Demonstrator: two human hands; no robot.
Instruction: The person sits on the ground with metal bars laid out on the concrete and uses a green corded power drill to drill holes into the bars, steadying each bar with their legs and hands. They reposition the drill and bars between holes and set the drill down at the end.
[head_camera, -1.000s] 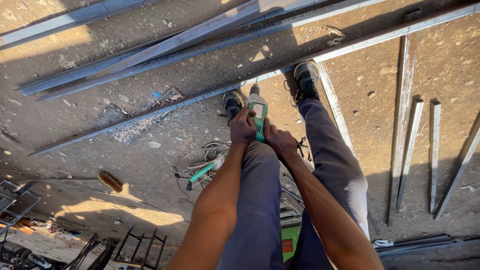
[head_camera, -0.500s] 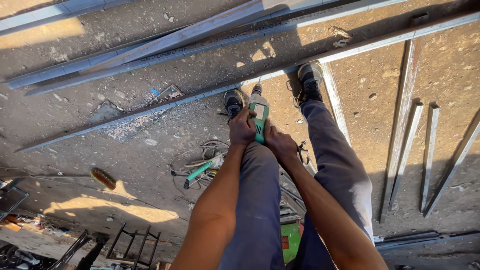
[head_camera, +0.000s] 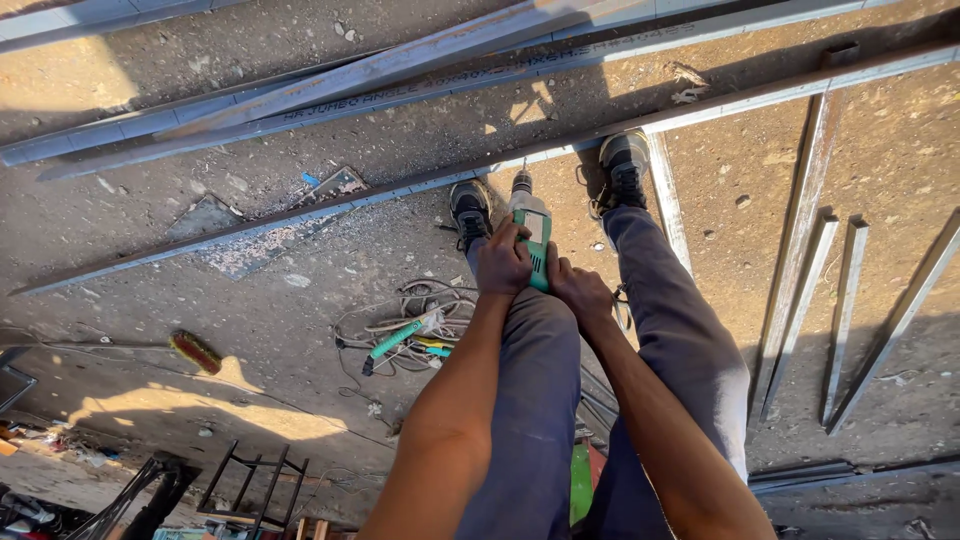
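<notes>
Brush (head_camera: 196, 351) and rack (head_camera: 250, 478) now further into view than half second ago; hands unmoved. Left hand (head_camera: 503, 262) and right hand (head_camera: 578, 293) both clenched on green drill (head_camera: 531, 232), bit down on long steel bar (head_camera: 420, 186) between two shoes (head_camera: 624, 166). Concrete floor (head_camera: 300, 300) dusty, sunlit patches, long shadows. More steel bars (head_camera: 400, 75) toward floor's far edge, shorter strips (head_camera: 845, 310) toward right edge. Cable tangle with green tool (head_camera: 400, 335) just left of legs.

Single head view, steeply downward, close above the ground (head_camera: 300, 300).
</notes>
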